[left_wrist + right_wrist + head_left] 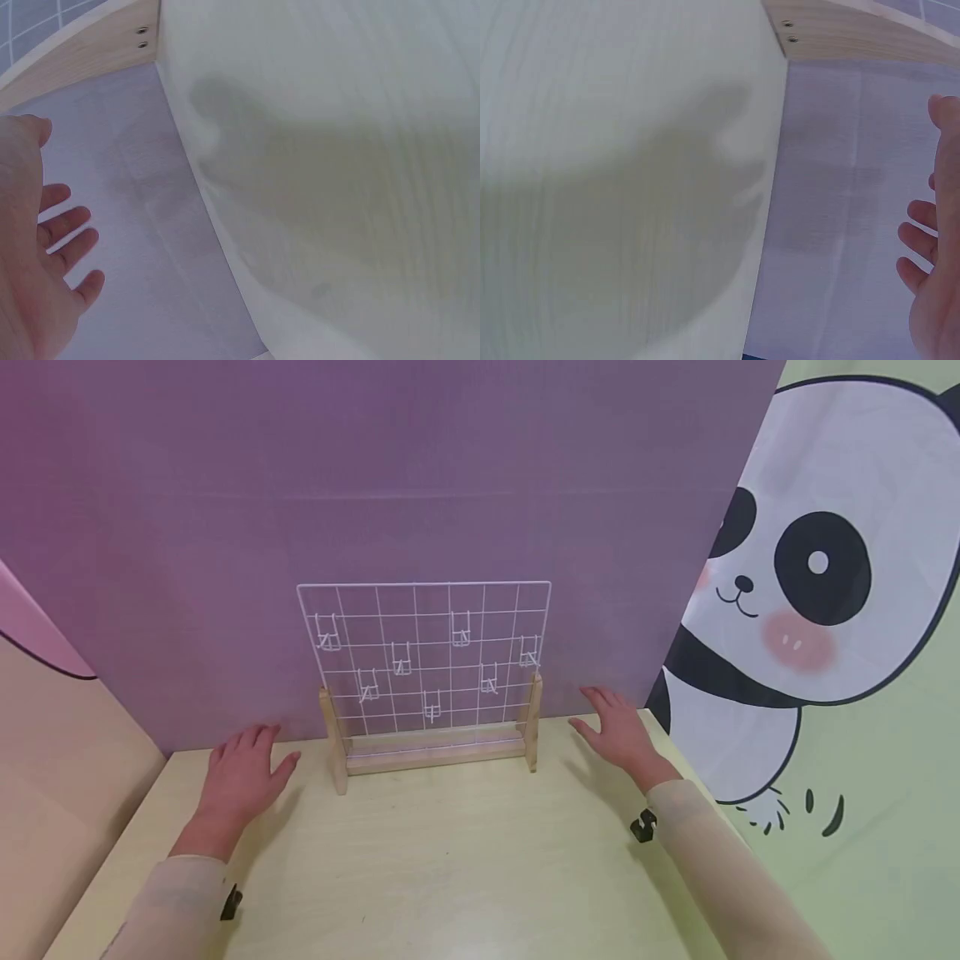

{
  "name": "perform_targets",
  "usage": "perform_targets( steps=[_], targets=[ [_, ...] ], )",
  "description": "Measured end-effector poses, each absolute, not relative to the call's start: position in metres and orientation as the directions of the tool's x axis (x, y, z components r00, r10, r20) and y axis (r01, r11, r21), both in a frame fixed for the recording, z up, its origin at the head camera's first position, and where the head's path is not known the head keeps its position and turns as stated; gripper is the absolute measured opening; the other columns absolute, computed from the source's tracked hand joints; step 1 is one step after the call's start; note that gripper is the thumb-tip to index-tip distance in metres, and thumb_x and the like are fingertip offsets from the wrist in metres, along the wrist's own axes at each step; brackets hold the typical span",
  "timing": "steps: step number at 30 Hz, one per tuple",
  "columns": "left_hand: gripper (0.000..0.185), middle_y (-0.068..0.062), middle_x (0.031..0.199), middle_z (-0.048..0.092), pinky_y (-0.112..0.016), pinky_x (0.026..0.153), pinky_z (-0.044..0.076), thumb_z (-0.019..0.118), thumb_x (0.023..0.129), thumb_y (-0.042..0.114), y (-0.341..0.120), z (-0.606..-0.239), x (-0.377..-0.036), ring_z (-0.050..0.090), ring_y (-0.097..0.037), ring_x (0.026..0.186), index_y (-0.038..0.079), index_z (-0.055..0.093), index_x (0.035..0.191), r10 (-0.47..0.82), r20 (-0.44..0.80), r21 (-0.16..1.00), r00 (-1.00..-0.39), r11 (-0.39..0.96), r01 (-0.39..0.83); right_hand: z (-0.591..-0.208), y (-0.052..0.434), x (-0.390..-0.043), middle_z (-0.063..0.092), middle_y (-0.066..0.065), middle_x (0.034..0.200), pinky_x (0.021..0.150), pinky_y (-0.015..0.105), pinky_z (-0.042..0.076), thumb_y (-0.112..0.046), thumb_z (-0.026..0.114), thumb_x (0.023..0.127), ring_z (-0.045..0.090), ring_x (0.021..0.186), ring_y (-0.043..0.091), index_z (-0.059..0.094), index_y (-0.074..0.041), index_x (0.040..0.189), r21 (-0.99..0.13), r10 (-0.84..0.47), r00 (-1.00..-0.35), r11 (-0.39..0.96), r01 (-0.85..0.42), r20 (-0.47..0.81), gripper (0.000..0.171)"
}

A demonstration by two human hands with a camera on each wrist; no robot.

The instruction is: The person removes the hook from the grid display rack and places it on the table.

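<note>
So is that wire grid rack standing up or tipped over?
Upright: the white wire grid rises between wooden posts standing on the table.

Pale worktop; purple backdrop rising behind its far edge; at right, panda picture on green wall

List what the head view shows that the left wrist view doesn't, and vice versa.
Only the head view: seven white wire hooks, the black-and-white panda wall picture and the bare right grip.
Only the left wrist view: two round metal screw heads.
Both, at least partly: the bare left grip, the white wire grid and pale wooden stand.
</note>
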State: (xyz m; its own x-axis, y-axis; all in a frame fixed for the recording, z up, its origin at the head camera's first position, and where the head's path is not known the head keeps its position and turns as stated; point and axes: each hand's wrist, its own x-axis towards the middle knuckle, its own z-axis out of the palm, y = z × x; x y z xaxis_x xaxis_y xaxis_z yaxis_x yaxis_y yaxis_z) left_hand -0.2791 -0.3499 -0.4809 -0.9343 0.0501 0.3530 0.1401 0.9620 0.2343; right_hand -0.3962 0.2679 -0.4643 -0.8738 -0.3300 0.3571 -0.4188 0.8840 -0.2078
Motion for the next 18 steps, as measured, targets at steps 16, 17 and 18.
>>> perform_targets(
  steps=[16, 17, 18],
  targets=[
    [0.050, -0.036, 0.144, 0.052, -0.076, 0.106, 0.044, 0.065, 0.111, 0.024, -0.331, -0.455, -0.282, 0.054, -0.058, 0.127, -0.011, 0.055, 0.145, -0.008, 0.462, 0.467, -0.887, 0.852, 0.236, -0.457, 0.250, -0.399, 0.057, 0.024, 0.154, 0.119, 0.065, 0.044, -0.031, 0.071, 0.110, 0.055, 0.141, 0.045, 0.053, -0.001, 0.159, -0.506, -0.308, -0.858, 0.706, -0.495, 0.410, 0.060],
    [0.050, -0.035, 0.144, 0.052, -0.076, 0.104, 0.045, 0.064, 0.112, 0.025, -0.329, -0.452, -0.282, 0.055, -0.057, 0.126, -0.010, 0.055, 0.146, -0.017, 0.460, 0.487, -0.888, 0.841, 0.236, -0.455, 0.247, -0.399, 0.057, 0.023, 0.154, 0.118, 0.065, 0.045, -0.029, 0.071, 0.110, 0.056, 0.140, 0.045, 0.053, -0.001, 0.158, -0.539, -0.302, -0.863, 0.684, -0.491, 0.404, 0.059],
    [0.049, -0.034, 0.144, 0.052, -0.075, 0.103, 0.045, 0.064, 0.112, 0.026, -0.327, -0.450, -0.282, 0.056, -0.057, 0.125, -0.009, 0.055, 0.146, -0.027, 0.459, 0.505, -0.888, 0.830, 0.236, -0.454, 0.245, -0.399, 0.057, 0.023, 0.154, 0.117, 0.065, 0.046, -0.028, 0.070, 0.111, 0.056, 0.140, 0.044, 0.053, 0.000, 0.158, -0.565, -0.298, -0.866, 0.663, -0.491, 0.402, 0.058]
  ],
)
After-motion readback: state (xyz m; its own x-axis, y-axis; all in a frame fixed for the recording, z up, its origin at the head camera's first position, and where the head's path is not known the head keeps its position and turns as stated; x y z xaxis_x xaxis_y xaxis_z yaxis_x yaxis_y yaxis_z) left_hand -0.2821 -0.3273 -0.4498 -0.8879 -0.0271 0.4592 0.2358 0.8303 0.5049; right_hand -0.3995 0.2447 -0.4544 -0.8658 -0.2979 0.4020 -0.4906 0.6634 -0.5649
